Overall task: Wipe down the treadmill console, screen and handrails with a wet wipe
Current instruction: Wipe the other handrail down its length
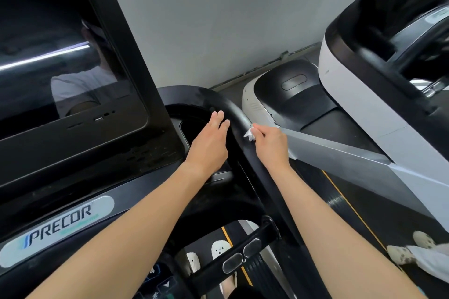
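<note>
A black treadmill console (80, 177) with a large dark screen (56, 56) fills the left. Its black curved handrail (226, 104) sweeps from the console's top right down toward me. My right hand (269, 143) pinches a crumpled white wet wipe (249, 133) against the outer side of that handrail. My left hand (210, 143) hovers flat, fingers straight, over the dark recessed tray (194, 126) just inside the rail, holding nothing. A PRECOR badge (58, 226) marks the console's lower panel.
A second white and black treadmill (352, 94) stands close on the right, its grey side rail (340, 150) running just beyond my right hand. A grey wall (230, 19) is behind. Someone else's feet in patterned shoes (401, 250) stand at lower right.
</note>
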### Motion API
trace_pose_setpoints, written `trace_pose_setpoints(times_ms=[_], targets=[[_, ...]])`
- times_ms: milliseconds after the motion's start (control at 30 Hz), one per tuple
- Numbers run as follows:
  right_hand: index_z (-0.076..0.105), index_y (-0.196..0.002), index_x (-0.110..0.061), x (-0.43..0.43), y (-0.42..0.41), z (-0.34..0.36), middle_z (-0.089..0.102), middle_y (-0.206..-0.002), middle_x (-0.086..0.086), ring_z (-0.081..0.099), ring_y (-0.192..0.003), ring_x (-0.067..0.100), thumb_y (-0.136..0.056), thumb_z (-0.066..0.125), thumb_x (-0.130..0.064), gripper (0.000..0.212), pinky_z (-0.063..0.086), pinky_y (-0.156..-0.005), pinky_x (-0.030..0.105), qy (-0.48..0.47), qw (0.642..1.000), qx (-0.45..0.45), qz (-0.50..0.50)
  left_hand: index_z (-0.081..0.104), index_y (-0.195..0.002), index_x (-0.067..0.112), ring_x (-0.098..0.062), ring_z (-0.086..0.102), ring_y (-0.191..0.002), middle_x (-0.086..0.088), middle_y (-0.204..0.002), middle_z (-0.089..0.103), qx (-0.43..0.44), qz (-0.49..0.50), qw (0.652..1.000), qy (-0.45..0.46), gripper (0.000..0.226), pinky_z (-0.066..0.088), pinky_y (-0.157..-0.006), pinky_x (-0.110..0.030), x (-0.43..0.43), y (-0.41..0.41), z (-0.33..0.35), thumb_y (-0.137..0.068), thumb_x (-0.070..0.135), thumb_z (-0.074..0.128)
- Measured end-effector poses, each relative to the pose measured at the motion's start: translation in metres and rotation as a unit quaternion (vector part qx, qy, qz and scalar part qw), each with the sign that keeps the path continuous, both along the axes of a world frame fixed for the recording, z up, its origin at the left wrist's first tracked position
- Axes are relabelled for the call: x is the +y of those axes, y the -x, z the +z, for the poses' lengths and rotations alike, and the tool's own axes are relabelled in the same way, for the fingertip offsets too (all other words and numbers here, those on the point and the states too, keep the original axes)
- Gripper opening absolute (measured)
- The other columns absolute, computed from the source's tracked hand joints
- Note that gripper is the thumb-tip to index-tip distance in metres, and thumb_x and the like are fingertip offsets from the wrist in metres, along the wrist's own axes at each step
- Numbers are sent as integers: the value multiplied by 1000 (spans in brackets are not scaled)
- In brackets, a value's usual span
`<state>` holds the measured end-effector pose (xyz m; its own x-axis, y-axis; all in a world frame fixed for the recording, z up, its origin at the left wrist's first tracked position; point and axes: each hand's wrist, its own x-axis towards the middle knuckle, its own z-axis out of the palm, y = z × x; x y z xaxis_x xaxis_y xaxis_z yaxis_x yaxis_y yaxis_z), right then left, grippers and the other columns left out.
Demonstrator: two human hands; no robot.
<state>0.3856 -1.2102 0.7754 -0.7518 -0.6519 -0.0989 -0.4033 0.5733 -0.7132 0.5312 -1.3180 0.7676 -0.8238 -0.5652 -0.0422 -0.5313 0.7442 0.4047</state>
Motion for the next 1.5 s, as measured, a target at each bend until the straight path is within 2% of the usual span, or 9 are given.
trace_pose_setpoints(times_ms=[100,233,500,667,833,1000,1133,1267,1500], targets=[[76,-98,-10,-14,4,-1,76,-103,0,64,-97,25,-103,54,-23,26,36,-73,21,-4,1000,-16,-12,33,-158,7,-28,14,-157,-11,-170,14,40,47,997,-41,68,24,-125,-42,1,4,10,-94,-2,51],[68,-84,-12,10,-14,4,67,-76,8,57,-77,33,-100,54,-24,25,48,-67,41,-15,999,41,-17,32,-159,7,-29,15,-156,-12,-170,13,37,35,998,-46,68,26,-125,-43,3,5,14,-94,-2,51],[53,-66,-9,-14,-6,9,44,-55,3,39,-60,24,-95,55,-20,31,35,-55,37,-14,999,34,-16,37,-156,6,-30,19,-155,-14,-169,20,38,39,998,-35,58,27,-124,-44,-1,4,12,-100,5,47],[58,-81,-18,3,-15,6,61,-70,1,57,-68,27,-104,48,-26,25,46,-63,41,-28,989,132,57,37,-155,3,-30,8,-158,-15,-169,19,8,3,1000,24,56,20,-128,-42,-4,-2,-2,-101,11,50],[67,-110,-15,34,-33,-6,68,-114,-2,65,-100,13,-107,50,-20,18,52,-83,23,-15,946,298,125,24,-160,6,-29,6,-159,-15,-170,12,20,-1,999,34,69,20,-128,-40,2,-4,4,-97,4,51],[65,-106,-15,2,-34,-1,70,-108,1,65,-92,20,-108,44,-28,25,51,-72,34,-47,964,248,78,19,-161,4,-34,3,-158,-20,-169,10,-17,-22,998,52,74,16,-128,-39,0,-5,4,-96,8,52],[63,-130,-11,13,-36,1,60,-137,5,58,-125,25,-105,51,-23,30,51,-99,36,-52,963,222,142,15,-163,10,-29,0,-159,-16,-171,3,-8,-34,999,41,74,13,-128,-38,-1,-9,11,-98,8,49],[66,-123,-13,49,-39,-6,62,-130,-1,63,-112,17,-93,71,-19,31,59,-84,28,-32,919,351,177,23,-162,15,-26,0,-159,-11,-172,5,3,-31,999,-3,69,15,-129,-41,-2,-9,14,-98,5,46],[61,-133,-9,22,-51,-15,58,-142,3,50,-137,24,-92,69,-17,42,48,-110,35,-81,910,370,170,19,-163,12,-21,1,-159,-5,-172,6,14,-87,996,-13,76,16,-129,-39,7,-24,7,-93,-5,44]])
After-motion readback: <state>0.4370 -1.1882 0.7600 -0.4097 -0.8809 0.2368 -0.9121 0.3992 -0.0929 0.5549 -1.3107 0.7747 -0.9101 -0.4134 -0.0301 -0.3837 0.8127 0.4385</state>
